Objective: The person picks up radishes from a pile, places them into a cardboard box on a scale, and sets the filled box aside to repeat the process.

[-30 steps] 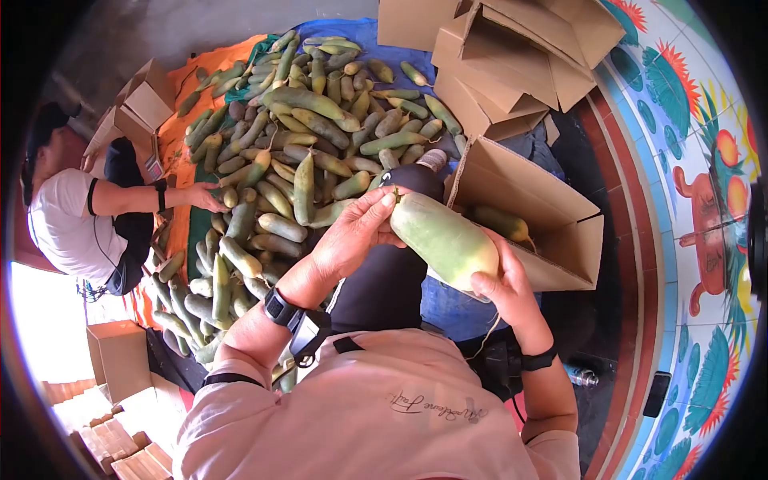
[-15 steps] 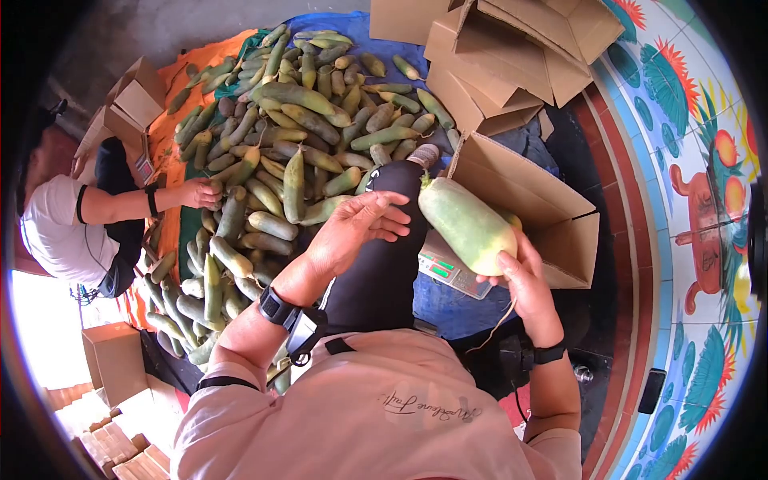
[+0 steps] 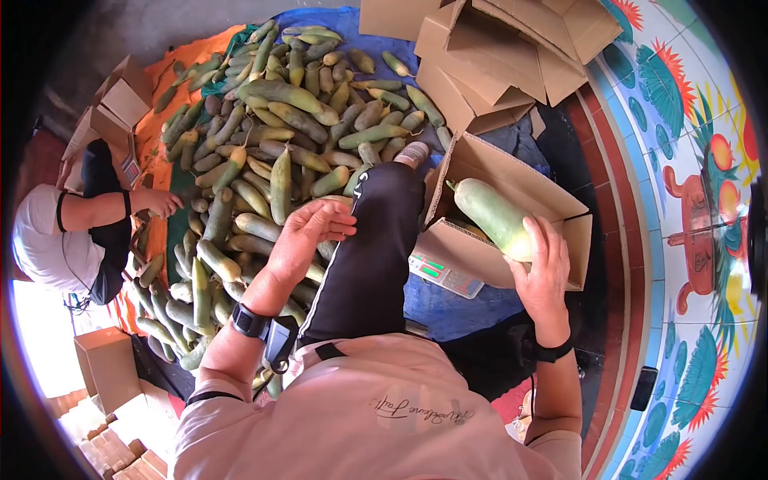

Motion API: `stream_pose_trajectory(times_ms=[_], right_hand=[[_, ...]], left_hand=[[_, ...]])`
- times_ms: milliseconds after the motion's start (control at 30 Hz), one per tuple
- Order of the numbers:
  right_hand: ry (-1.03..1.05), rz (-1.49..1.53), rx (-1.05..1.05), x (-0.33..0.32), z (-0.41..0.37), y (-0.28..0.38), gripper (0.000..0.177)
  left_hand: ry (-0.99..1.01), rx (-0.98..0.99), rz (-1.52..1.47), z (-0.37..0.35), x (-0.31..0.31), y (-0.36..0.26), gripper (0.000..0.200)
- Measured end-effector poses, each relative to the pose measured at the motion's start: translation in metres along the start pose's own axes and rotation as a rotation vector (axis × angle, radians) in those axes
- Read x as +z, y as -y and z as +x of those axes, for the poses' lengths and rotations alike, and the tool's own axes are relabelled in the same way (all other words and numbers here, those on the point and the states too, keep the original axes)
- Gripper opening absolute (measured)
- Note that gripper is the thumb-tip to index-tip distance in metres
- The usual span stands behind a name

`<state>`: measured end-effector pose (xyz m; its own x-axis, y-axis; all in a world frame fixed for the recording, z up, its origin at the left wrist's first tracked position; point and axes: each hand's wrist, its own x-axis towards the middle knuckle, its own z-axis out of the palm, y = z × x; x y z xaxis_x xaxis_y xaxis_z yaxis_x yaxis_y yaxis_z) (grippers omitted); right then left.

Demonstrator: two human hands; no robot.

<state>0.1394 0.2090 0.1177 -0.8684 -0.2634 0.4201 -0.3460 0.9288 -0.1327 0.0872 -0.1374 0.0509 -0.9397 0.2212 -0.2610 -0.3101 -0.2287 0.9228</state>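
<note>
My right hand (image 3: 546, 268) grips the paler lower end of a large, smooth green radish (image 3: 490, 212). The radish is held slantwise at the opening of a cardboard box (image 3: 552, 180), its stem end pointing up and left. Part of the box's inside is hidden behind it. Over the pile's near side, my left hand (image 3: 312, 232) is raised beside my knee with fingers apart and nothing in it. Below it spreads a big heap of green radishes (image 3: 280, 188).
A digital scale (image 3: 446, 276) with lit green displays sits by the box. More open cardboard boxes (image 3: 480, 72) stack behind it. At left, a co-worker's hand (image 3: 160, 202) is near the heap. A painted tile wall (image 3: 696, 232) curves along the right.
My right hand has brought the radish from in front of the box over to its opening. My left hand has shifted left, away from the radish. The co-worker's hand has drawn back left.
</note>
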Motion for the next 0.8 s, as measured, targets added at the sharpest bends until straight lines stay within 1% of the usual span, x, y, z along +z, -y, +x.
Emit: stream_pose_trajectory(times_ms=[100,200,233,267,300,367,433,467,533,567,633,700,733,800], right_hand=[[0.016,-0.079,-0.059,-0.002,0.004,-0.009,0.068],[0.061,0.122,0.173,0.005,0.007,-0.023,0.065],[0.063,0.122,0.173,0.008,0.009,-0.031,0.065],[0.09,0.168,0.24,0.012,0.01,-0.039,0.064],[0.116,0.214,0.307,0.016,0.01,-0.048,0.063],[0.122,0.169,0.301,0.03,0.006,-0.071,0.062],[0.2,0.275,0.412,0.045,0.003,-0.091,0.058],[0.2,0.274,0.417,0.044,0.007,-0.091,0.058],[0.351,0.727,0.857,0.042,0.018,-0.088,0.049],[0.351,0.726,0.86,0.042,0.018,-0.091,0.049],[0.41,0.867,1.031,0.043,0.018,-0.098,0.045],[0.4,0.898,1.053,0.042,0.018,-0.099,0.044],[0.415,0.944,1.083,0.043,0.016,-0.105,0.044],[0.43,0.991,1.114,0.046,0.013,-0.114,0.044]], left_hand=[[-0.056,-0.011,0.019,-0.003,-0.016,0.004,0.03],[-0.109,-0.045,0.048,-0.006,-0.033,0.012,0.029],[-0.14,-0.063,0.062,-0.007,-0.039,0.017,0.029],[-0.164,-0.074,0.138,-0.007,-0.046,0.022,0.03],[-0.165,-0.074,0.137,-0.007,-0.055,0.029,0.03],[-0.189,-0.076,0.311,-0.009,-0.071,0.045,0.032],[-0.229,-0.096,0.327,-0.014,-0.084,0.057,0.031],[-0.267,-0.116,0.346,-0.016,-0.091,0.063,0.03],[-0.296,-0.147,0.379,-0.019,-0.111,0.08,0.03],[-0.332,-0.178,0.411,-0.02,-0.122,0.088,0.03],[-0.361,-0.189,0.471,-0.023,-0.148,0.111,0.029],[-0.31,-0.063,0.761,-0.028,-0.179,0.138,0.025],[-0.309,-0.063,0.762,-0.032,-0.179,0.139,0.025],[-0.417,0.097,1.255,-0.041,-0.179,0.141,0.019]])
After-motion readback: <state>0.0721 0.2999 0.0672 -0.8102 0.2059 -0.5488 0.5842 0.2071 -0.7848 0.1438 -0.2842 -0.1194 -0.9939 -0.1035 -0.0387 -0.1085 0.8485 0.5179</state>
